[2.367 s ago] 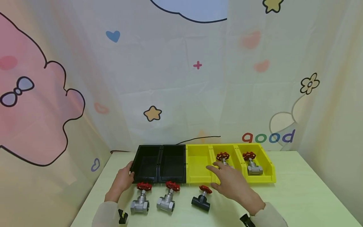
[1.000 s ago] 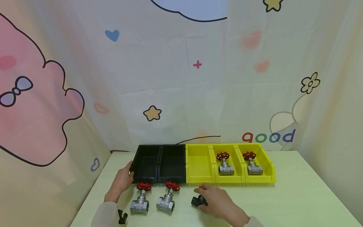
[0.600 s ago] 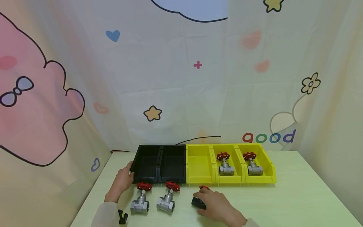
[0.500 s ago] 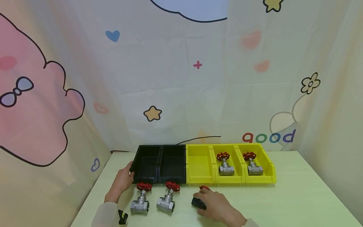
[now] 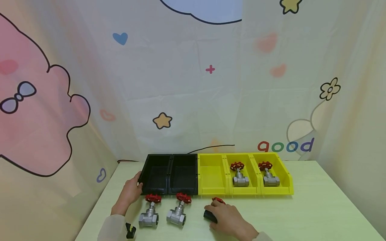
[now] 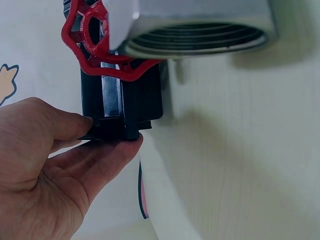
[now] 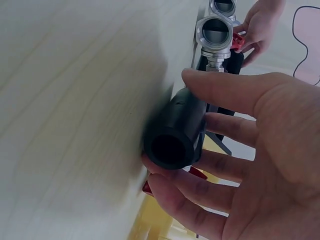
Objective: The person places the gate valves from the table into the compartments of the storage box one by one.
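Left hand [image 5: 131, 189] extended forward, thumb opposite fairly straight fingers in a pinch; left wrist [image 5: 120, 207] bare. Right hand [image 5: 227, 219] lower, knuckles up, thumb and bent fingers gripping; right wrist [image 5: 249, 231] angled in from lower right.

Black-bodied valve [image 5: 210, 216], red handwheel [image 5: 218, 200]; black bins [image 5: 183, 175], yellow bins [image 5: 212, 190].

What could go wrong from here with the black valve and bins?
The rounded black valve might roll or slip from the right grip. The left grip pinches the end black bin, so a tug could shift it. The silver valve nearest the right grip could get bumped in passing.
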`<state>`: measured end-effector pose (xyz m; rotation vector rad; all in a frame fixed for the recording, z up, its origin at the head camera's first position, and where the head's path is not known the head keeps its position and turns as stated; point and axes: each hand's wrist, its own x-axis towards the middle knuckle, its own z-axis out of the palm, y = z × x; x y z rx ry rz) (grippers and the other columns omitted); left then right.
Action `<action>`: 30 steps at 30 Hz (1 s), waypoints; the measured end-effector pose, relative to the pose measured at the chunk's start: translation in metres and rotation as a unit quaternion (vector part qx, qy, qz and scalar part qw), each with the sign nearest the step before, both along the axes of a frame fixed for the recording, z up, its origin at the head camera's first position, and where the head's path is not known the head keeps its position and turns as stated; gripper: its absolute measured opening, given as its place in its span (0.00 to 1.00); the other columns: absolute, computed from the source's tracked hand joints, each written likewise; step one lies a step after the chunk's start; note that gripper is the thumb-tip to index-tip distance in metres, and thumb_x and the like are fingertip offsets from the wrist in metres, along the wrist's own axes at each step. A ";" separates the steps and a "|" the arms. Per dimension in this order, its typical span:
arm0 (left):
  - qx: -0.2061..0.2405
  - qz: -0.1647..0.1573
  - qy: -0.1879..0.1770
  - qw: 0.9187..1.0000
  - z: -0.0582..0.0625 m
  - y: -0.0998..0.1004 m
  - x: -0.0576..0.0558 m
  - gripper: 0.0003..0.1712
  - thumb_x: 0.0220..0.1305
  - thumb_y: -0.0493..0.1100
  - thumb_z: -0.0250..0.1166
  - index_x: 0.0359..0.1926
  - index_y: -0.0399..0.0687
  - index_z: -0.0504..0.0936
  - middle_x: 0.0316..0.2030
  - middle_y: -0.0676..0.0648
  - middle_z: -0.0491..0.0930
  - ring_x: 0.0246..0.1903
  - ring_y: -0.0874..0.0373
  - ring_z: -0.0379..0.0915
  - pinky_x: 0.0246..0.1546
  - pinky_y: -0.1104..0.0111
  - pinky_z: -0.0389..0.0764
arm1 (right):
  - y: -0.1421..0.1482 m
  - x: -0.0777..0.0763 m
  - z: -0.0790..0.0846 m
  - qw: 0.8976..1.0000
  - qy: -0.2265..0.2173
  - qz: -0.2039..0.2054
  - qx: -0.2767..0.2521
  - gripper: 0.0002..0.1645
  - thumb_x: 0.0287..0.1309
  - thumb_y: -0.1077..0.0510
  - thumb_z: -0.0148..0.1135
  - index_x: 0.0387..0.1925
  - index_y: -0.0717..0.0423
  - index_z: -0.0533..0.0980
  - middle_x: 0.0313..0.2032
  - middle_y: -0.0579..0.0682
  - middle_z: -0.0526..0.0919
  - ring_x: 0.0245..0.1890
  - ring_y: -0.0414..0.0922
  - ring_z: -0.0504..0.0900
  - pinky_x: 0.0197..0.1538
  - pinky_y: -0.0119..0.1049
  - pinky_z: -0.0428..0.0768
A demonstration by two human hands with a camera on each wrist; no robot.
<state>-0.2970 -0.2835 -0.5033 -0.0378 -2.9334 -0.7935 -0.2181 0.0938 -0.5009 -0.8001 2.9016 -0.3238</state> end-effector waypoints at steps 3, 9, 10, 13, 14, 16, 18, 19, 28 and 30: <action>0.000 -0.001 0.002 1.000 0.000 0.000 0.000 0.33 0.69 0.34 0.54 0.71 0.29 0.58 0.58 0.24 0.74 0.55 0.32 0.75 0.54 0.43 0.75 | 0.000 -0.001 -0.002 1.000 0.009 0.002 0.002 0.30 0.48 0.46 0.75 0.56 0.42 0.79 0.45 0.46 0.81 0.32 0.44 0.79 0.33 0.46 0.80; 0.001 -0.001 0.001 1.000 0.000 0.000 0.001 0.33 0.69 0.34 0.55 0.71 0.29 0.58 0.59 0.24 0.73 0.55 0.31 0.74 0.54 0.43 0.75 | 0.000 -0.002 -0.005 1.000 0.014 0.001 -0.005 0.30 0.47 0.47 0.76 0.54 0.43 0.79 0.44 0.46 0.80 0.29 0.44 0.77 0.31 0.44 0.79; 0.001 -0.001 0.001 1.000 0.000 0.000 0.001 0.33 0.69 0.34 0.55 0.71 0.29 0.58 0.59 0.24 0.73 0.55 0.32 0.74 0.54 0.43 0.75 | 0.000 -0.002 -0.006 1.000 0.014 0.001 -0.006 0.29 0.47 0.48 0.76 0.54 0.43 0.80 0.44 0.46 0.80 0.29 0.44 0.77 0.31 0.44 0.79; 0.000 -0.001 -0.001 1.000 0.000 0.000 0.001 0.33 0.69 0.34 0.55 0.72 0.30 0.57 0.59 0.25 0.73 0.55 0.32 0.75 0.54 0.43 0.76 | 0.000 -0.003 -0.006 1.000 0.014 0.000 -0.007 0.28 0.47 0.48 0.75 0.52 0.44 0.80 0.44 0.46 0.79 0.29 0.44 0.77 0.30 0.43 0.78; 0.000 -0.001 -0.001 1.000 0.000 0.000 0.000 0.33 0.69 0.34 0.54 0.72 0.30 0.57 0.59 0.25 0.73 0.55 0.32 0.74 0.54 0.43 0.76 | 0.000 -0.003 -0.006 1.000 0.013 -0.001 -0.007 0.27 0.47 0.48 0.75 0.52 0.45 0.80 0.44 0.46 0.79 0.29 0.44 0.78 0.30 0.43 0.78; 0.001 -0.002 -0.003 1.000 0.001 0.000 0.001 0.33 0.69 0.34 0.54 0.72 0.29 0.57 0.59 0.25 0.73 0.56 0.32 0.74 0.54 0.43 0.75 | -0.001 -0.004 -0.006 1.000 0.011 -0.004 -0.009 0.26 0.47 0.49 0.75 0.50 0.45 0.81 0.45 0.47 0.79 0.31 0.45 0.79 0.31 0.44 0.79; 0.001 -0.002 -0.004 1.000 0.000 0.000 0.000 0.33 0.69 0.34 0.55 0.72 0.29 0.57 0.59 0.25 0.73 0.56 0.32 0.74 0.54 0.43 0.75 | -0.001 -0.004 -0.007 1.000 0.009 -0.007 -0.010 0.25 0.47 0.50 0.75 0.49 0.46 0.81 0.46 0.47 0.79 0.32 0.46 0.80 0.33 0.44 0.80; 0.000 -0.001 -0.004 1.000 0.000 0.000 0.000 0.33 0.69 0.34 0.55 0.72 0.29 0.57 0.59 0.25 0.73 0.56 0.31 0.74 0.54 0.43 0.75 | -0.001 -0.005 -0.007 1.000 0.009 -0.008 -0.011 0.25 0.47 0.50 0.76 0.49 0.46 0.81 0.46 0.48 0.79 0.33 0.46 0.80 0.33 0.44 0.80; 0.001 -0.005 0.001 1.000 -0.002 -0.001 -0.001 0.33 0.69 0.34 0.55 0.71 0.29 0.57 0.59 0.25 0.73 0.56 0.32 0.74 0.55 0.43 0.75 | 0.000 -0.008 -0.010 1.000 -0.005 -0.005 -0.030 0.24 0.46 0.53 0.76 0.48 0.50 0.82 0.46 0.48 0.78 0.35 0.43 0.79 0.38 0.41 0.81; 0.001 -0.005 0.003 1.000 -0.002 -0.001 -0.001 0.33 0.69 0.34 0.55 0.71 0.29 0.57 0.59 0.24 0.73 0.56 0.31 0.74 0.55 0.43 0.75 | 0.000 -0.008 -0.010 0.999 -0.010 -0.005 -0.035 0.24 0.47 0.53 0.76 0.48 0.50 0.82 0.46 0.47 0.78 0.36 0.43 0.79 0.39 0.42 0.81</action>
